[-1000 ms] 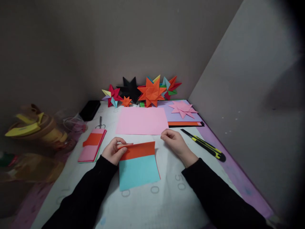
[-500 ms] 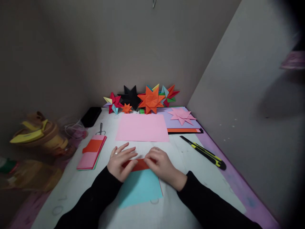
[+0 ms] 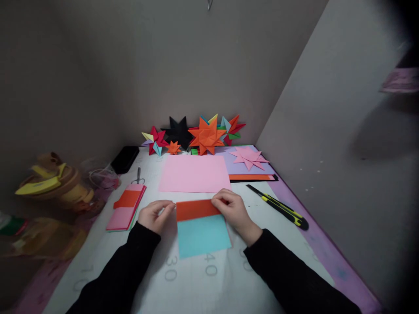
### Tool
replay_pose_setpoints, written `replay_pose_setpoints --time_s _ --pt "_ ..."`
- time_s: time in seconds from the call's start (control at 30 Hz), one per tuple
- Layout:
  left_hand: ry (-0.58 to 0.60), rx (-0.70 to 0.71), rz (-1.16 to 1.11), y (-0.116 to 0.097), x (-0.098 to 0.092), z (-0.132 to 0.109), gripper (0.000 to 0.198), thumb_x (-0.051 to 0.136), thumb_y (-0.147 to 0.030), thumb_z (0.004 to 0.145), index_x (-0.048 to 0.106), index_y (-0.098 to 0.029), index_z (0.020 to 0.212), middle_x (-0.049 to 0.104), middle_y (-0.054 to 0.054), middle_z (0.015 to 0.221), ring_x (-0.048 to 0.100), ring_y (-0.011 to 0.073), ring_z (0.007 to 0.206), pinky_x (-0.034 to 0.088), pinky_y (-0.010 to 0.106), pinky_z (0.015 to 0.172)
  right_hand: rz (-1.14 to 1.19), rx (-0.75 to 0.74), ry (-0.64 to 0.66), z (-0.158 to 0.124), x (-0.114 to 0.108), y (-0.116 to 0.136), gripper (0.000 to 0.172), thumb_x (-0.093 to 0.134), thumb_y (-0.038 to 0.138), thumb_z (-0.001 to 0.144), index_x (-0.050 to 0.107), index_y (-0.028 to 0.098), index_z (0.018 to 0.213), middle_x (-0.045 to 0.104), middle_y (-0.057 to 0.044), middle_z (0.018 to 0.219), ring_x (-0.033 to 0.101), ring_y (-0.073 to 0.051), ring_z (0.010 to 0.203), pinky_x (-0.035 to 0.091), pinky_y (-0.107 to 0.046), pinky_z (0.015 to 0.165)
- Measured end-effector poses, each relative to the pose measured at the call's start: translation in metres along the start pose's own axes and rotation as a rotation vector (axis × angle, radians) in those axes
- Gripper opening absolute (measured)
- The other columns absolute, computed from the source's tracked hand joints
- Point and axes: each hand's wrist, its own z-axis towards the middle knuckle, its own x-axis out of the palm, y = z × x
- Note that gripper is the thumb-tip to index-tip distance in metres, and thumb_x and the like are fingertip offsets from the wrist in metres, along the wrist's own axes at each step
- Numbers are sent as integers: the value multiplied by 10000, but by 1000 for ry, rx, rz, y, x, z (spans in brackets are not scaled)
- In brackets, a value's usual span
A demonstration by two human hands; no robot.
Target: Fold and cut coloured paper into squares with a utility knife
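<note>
A light blue paper square (image 3: 203,235) lies on the white cutting mat (image 3: 203,283) with an orange flap (image 3: 196,209) folded over its far edge. My right hand (image 3: 231,213) pinches the right end of the orange flap, fingers closed on it. My left hand (image 3: 155,214) rests just left of the paper with fingers curled; I cannot see anything in it. Both sleeves are black.
A pink sheet (image 3: 194,173) lies beyond the fold. Several paper stars (image 3: 206,133) lean on the back wall; a pink star (image 3: 248,157) sits on purple paper. A yellow-black utility knife (image 3: 278,206) lies right, a stack of pink and orange paper (image 3: 126,207) and scissors (image 3: 139,176) left.
Both hands were pressing along the orange fold half a second ago; now they have parted to its two ends, and the paper sits slightly further right.
</note>
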Motion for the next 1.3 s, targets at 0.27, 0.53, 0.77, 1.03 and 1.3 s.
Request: replay_pose_setpoints --time_s 0.27,0.53,0.77,1.03,1.3 --pt "114 -515 -856 5 13 -1 538 695 -560 650 545 -217 1036 613 97 1165 616 224 997 487 314 750 861 550 -289 2 15 -15 221 711 316 663 565 209 789 667 -14 846 616 -175 748 489 -311 674" --pt "169 -360 -697 -5 37 -29 518 767 -449 597 600 -182 1008 692 95 935 620 284 968 446 427 904 879 610 67 -28 53 13 223 701 230 660 525 202 794 662 -17 833 629 -176 761 490 -320 697" --pt "28 -145 -283 -2 22 -19 380 751 -282 569 629 -200 920 706 65 820 629 310 901 456 421 864 621 456 46 -17 36 2 274 707 328 692 598 187 899 659 -29 855 601 -170 744 463 -279 651" --pt "125 -350 -632 -2 19 -12 552 768 -351 601 469 -173 1030 678 4 697 619 148 578 473 250 563 504 472 58 -10 24 -7 259 690 347 711 473 206 721 562 50 544 482 -94 464 326 -196 447" --pt "97 -366 -634 8 23 -14 509 778 -360 570 537 -143 962 640 27 793 588 141 595 463 227 459 500 260 52 -10 20 2 261 607 454 780 578 198 736 537 13 632 487 -123 572 388 -248 538"
